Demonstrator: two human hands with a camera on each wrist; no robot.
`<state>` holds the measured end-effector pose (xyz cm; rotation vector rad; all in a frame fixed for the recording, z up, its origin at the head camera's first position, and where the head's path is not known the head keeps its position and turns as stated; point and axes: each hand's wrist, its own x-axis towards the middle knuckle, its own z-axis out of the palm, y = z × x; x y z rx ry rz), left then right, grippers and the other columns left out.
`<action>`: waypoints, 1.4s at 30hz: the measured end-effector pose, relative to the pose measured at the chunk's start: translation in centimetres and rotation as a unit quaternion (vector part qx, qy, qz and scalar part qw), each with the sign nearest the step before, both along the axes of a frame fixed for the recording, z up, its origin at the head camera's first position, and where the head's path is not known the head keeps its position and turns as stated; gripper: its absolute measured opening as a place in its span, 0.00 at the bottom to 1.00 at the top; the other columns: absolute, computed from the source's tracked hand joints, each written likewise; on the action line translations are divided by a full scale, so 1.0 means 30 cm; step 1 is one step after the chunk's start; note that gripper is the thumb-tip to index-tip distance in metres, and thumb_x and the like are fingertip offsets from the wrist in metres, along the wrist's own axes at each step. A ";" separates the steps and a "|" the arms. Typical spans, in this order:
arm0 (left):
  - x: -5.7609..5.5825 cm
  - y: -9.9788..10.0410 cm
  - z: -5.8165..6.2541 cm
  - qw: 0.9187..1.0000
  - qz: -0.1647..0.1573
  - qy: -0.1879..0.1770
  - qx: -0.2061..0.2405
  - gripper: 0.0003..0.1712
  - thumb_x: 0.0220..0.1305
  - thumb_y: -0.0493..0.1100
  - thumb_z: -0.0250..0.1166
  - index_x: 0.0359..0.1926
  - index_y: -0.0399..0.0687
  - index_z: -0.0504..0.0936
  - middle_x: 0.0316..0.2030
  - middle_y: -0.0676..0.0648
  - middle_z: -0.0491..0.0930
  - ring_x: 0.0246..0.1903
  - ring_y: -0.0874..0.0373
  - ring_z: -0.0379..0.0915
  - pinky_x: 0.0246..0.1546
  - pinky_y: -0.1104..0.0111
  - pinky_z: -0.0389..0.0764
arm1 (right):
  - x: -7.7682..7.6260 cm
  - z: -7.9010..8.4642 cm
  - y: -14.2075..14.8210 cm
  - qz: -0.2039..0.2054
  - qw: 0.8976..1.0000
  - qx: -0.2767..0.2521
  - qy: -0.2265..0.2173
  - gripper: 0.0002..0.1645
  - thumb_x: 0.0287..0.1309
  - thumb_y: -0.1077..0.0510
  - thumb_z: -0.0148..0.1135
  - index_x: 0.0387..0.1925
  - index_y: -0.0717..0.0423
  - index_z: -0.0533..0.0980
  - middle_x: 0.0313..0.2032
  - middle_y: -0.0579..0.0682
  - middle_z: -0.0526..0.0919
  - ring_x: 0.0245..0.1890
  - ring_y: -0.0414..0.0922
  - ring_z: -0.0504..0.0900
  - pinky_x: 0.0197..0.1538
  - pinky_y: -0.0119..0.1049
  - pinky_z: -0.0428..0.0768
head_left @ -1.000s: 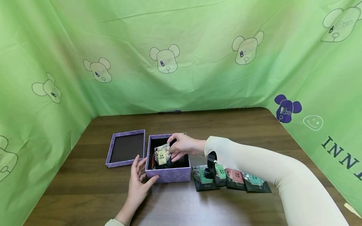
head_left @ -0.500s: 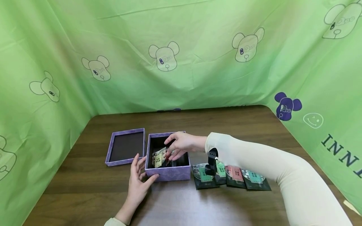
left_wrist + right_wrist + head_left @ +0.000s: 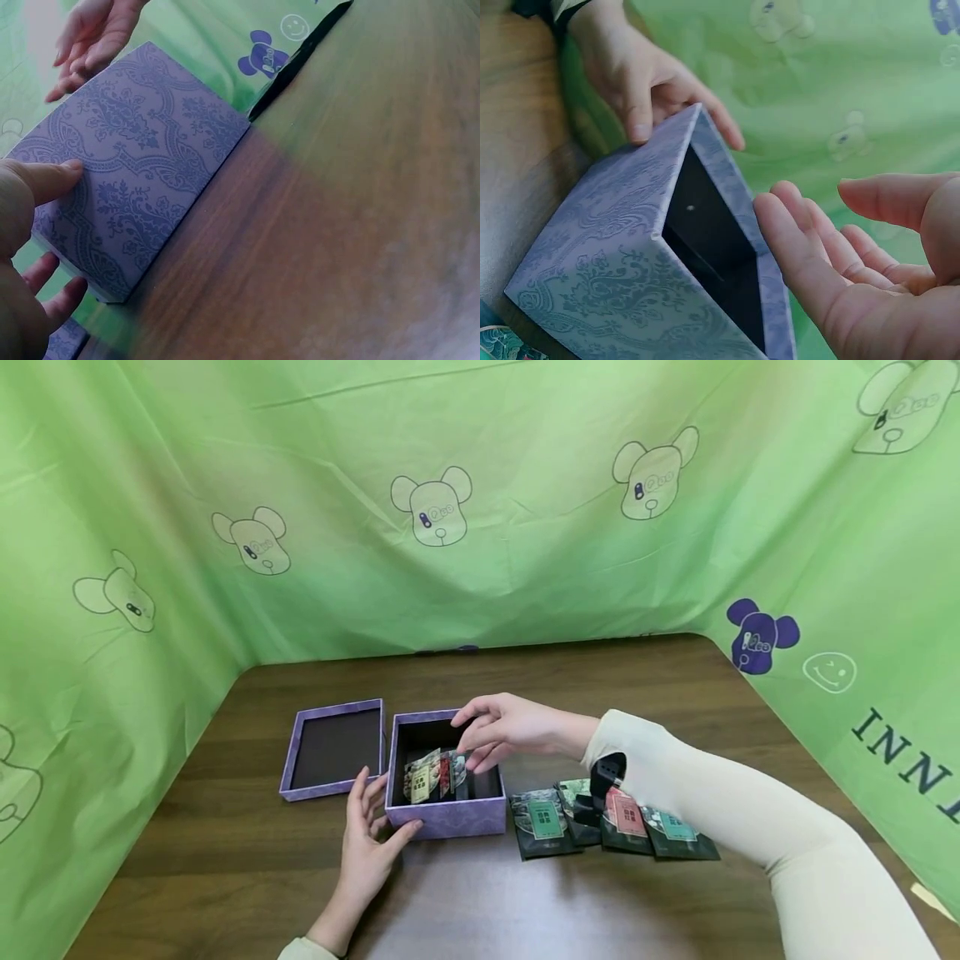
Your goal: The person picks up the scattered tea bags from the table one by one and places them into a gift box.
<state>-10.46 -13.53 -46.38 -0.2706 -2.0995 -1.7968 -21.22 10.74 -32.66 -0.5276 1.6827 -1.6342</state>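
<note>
A purple patterned box (image 3: 447, 823) with a black inside stands without its lid on the table. Several small flat black packets lean in it, one with a yellow label (image 3: 422, 783) at the left, others with red edges (image 3: 445, 774) beside it. My left hand (image 3: 367, 852) steadies the box's front left corner, its thumb on the front face and its fingers along the left side. Over the box's right part hovers my right hand (image 3: 506, 731), fingers loosely bent and holding nothing. The right wrist view shows that hand's fingers (image 3: 802, 262) apart from the box rim.
Left of the box lies the purple lid (image 3: 333, 752), inside up. On the table (image 3: 465, 902) at the right, several black packets lie overlapping, with green (image 3: 546, 818), red (image 3: 624, 814) and teal labels (image 3: 675, 828). A green printed cloth (image 3: 510, 593) hangs behind.
My right hand has let go of the yellow-labelled packet inside the box and lifted up and to the right. That packet now leans further left. The left hand has stayed at the box corner.
</note>
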 end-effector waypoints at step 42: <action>0.000 -0.002 -0.002 1.000 -0.001 0.002 0.008 0.56 0.49 0.20 0.72 0.73 0.29 0.48 0.63 0.30 0.67 0.57 0.67 0.68 0.47 0.75 0.73 | 0.160 -0.240 0.688 -0.191 0.978 -0.081 -0.002 0.17 0.70 0.69 0.51 0.52 0.46 0.70 0.43 0.50 0.84 0.42 0.47 0.85 0.47 0.42 0.83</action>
